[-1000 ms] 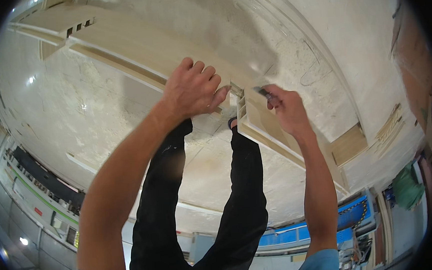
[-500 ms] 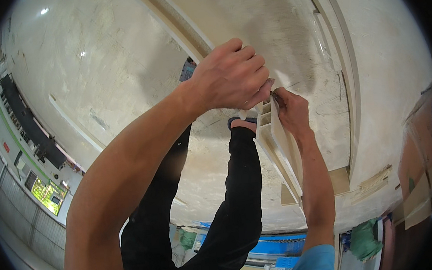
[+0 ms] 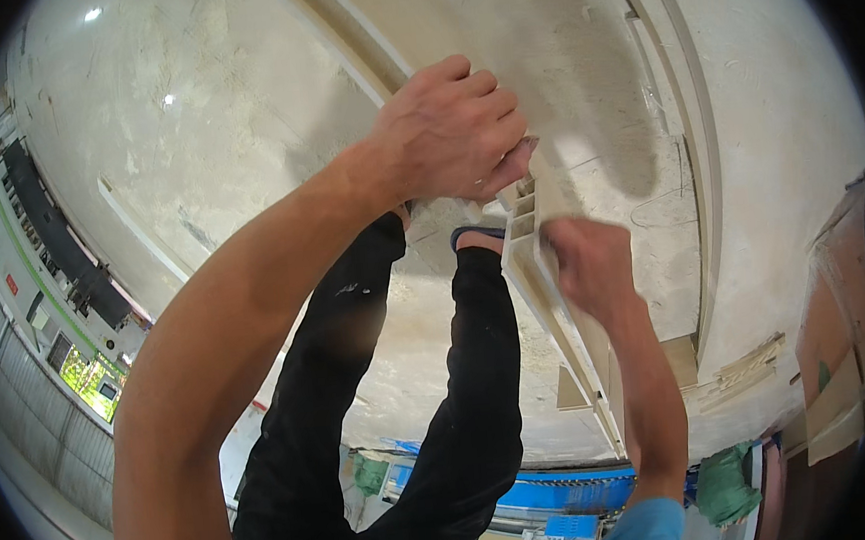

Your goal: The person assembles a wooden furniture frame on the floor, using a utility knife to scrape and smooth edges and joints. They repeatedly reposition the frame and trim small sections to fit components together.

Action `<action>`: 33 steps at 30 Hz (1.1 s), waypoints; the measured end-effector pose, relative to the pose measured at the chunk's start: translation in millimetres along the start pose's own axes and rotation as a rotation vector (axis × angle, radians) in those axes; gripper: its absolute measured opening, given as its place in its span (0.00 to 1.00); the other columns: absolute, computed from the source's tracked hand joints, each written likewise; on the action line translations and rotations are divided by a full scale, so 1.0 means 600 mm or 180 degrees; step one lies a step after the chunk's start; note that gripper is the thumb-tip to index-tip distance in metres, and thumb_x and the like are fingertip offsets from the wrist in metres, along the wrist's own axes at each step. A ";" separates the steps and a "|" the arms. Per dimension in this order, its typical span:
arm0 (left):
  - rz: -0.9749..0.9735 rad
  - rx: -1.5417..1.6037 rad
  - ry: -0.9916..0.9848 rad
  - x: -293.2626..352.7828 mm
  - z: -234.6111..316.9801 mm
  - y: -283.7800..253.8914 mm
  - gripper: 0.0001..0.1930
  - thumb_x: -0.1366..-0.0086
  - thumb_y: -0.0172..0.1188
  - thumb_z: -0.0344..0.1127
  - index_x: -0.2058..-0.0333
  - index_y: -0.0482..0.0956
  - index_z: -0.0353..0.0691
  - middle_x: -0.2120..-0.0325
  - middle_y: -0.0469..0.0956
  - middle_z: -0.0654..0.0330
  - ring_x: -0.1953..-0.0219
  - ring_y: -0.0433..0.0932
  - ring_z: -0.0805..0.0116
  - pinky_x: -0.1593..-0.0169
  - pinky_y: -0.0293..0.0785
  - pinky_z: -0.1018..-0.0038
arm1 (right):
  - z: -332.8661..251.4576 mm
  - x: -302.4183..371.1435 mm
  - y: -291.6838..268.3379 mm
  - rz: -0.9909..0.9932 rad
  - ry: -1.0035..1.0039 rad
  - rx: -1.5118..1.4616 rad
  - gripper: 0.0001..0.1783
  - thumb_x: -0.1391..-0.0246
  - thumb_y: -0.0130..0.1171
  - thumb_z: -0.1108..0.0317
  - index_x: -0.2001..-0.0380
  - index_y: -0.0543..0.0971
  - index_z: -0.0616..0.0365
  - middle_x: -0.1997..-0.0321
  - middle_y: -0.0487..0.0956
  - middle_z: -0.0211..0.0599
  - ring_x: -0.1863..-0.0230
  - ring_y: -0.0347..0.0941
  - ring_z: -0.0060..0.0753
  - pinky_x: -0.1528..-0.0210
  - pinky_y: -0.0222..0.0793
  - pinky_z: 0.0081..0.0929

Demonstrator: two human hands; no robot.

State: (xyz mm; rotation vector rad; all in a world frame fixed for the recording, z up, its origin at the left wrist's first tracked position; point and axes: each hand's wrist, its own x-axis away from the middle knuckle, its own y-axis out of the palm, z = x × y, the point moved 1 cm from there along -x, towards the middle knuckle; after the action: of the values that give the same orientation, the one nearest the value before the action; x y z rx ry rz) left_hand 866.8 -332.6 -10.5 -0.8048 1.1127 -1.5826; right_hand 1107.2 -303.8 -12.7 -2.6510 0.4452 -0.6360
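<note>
My left hand [image 3: 458, 128] is closed over the upper end of a cream hollow profile [image 3: 568, 346], its thumb at the right side. Below that hand the open cells at the profile's end show, with thin walls between them. From there the piece slopes down to the right. My right hand [image 3: 593, 264] is a closed fist beside the profile's right face, a little below its cell end. Motion blurs these fingers, and whatever they may hold is hidden.
Another long cream strip [image 3: 362, 44] leads up past my left hand. At the right runs a long cream trim [image 3: 702, 181]. My legs in black trousers stand below, on a dusty pale floor [image 3: 231, 113]. A green bundle [image 3: 728, 485] and brown cardboard [image 3: 834, 342] lie at the right.
My right hand has moved down, away from my left hand and the profile's cell end. My left hand has shifted slightly up and to the left.
</note>
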 end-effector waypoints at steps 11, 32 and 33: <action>0.0134 0.0105 0.0047 0.003 -0.002 0.004 0.14 0.44 0.62 0.39 0.84 0.72 0.44 0.84 0.70 0.65 0.78 0.71 0.67 0.68 0.66 0.70 | 0.112 -0.057 0.091 0.0446 0.0740 -0.0515 0.12 0.45 0.56 0.75 0.58 0.81 0.55 0.67 0.82 0.50 0.65 0.80 0.53 0.63 0.74 0.39; 0.0074 0.0029 0.0096 0.003 -0.003 0.004 0.15 0.43 0.61 0.43 0.85 0.75 0.44 0.84 0.72 0.64 0.76 0.73 0.66 0.66 0.68 0.70 | 0.119 -0.057 0.097 0.0439 0.0783 -0.0904 0.17 0.46 0.56 0.78 0.53 0.83 0.55 0.62 0.84 0.49 0.61 0.83 0.49 0.59 0.76 0.34; -0.0008 0.0032 0.0101 0.003 -0.003 0.004 0.15 0.43 0.61 0.43 0.85 0.75 0.44 0.84 0.72 0.64 0.76 0.73 0.66 0.66 0.68 0.70 | 0.123 -0.056 0.099 0.0425 0.0878 -0.0810 0.17 0.46 0.56 0.78 0.53 0.83 0.54 0.62 0.84 0.49 0.61 0.82 0.50 0.59 0.76 0.35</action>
State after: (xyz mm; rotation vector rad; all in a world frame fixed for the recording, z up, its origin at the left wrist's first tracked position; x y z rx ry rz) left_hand 865.8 -333.9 -13.5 -0.7773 1.1259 -1.6068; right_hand 1101.8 -322.2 -111.1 -2.7448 0.8239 -0.9642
